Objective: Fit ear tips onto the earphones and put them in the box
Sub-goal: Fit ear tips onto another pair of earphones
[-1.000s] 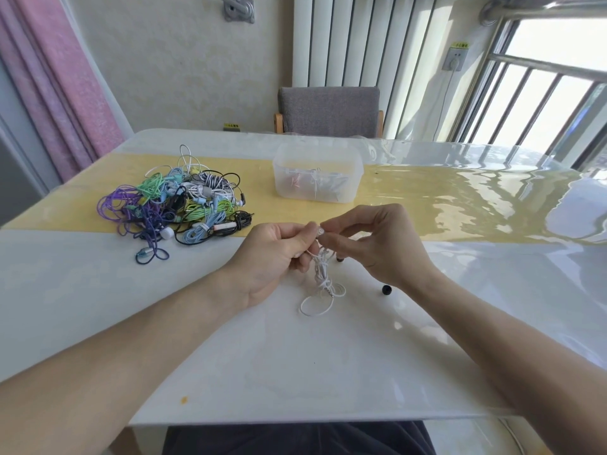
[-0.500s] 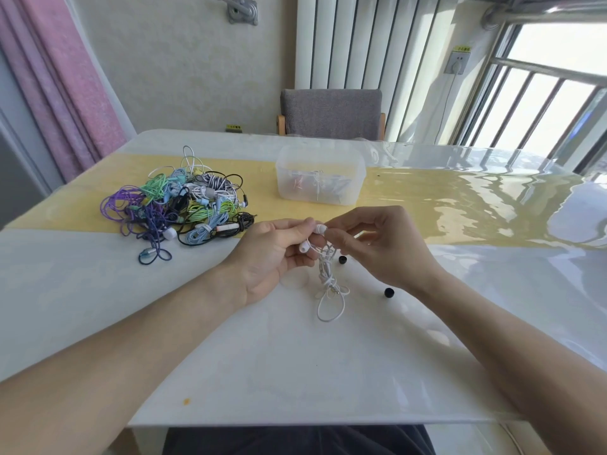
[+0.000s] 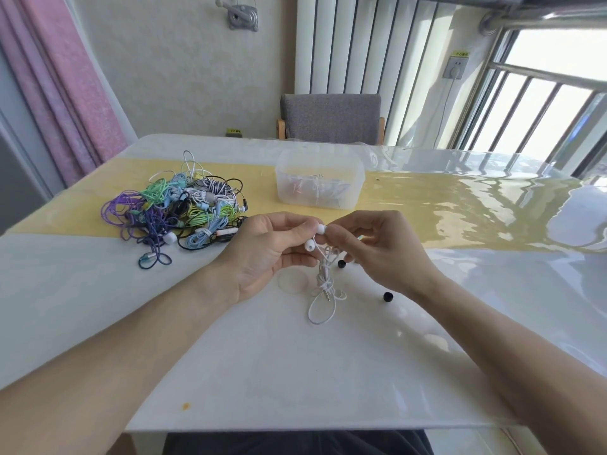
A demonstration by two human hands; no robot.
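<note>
A white pair of earphones [image 3: 323,277] hangs between my hands above the table, its bundled cable looping down onto the tabletop. My left hand [image 3: 266,254] pinches one white earbud [image 3: 309,245]. My right hand [image 3: 374,247] pinches the other earbud [image 3: 320,229] at its fingertips. Two black ear tips lie on the table, one [image 3: 341,264] just under my right hand, the other [image 3: 388,296] to the right of the cable. The clear plastic box [image 3: 320,183] stands behind my hands with a few earphones inside.
A tangled pile of coloured earphones [image 3: 177,208] lies at the left on the yellow strip. A grey chair [image 3: 330,118] stands behind the table. The white table's front edge [image 3: 295,430] is close to my body.
Both hands have lifted slightly with the white earphones, and the two earbuds now show between my fingertips. The cable loop has shifted a little to the right.
</note>
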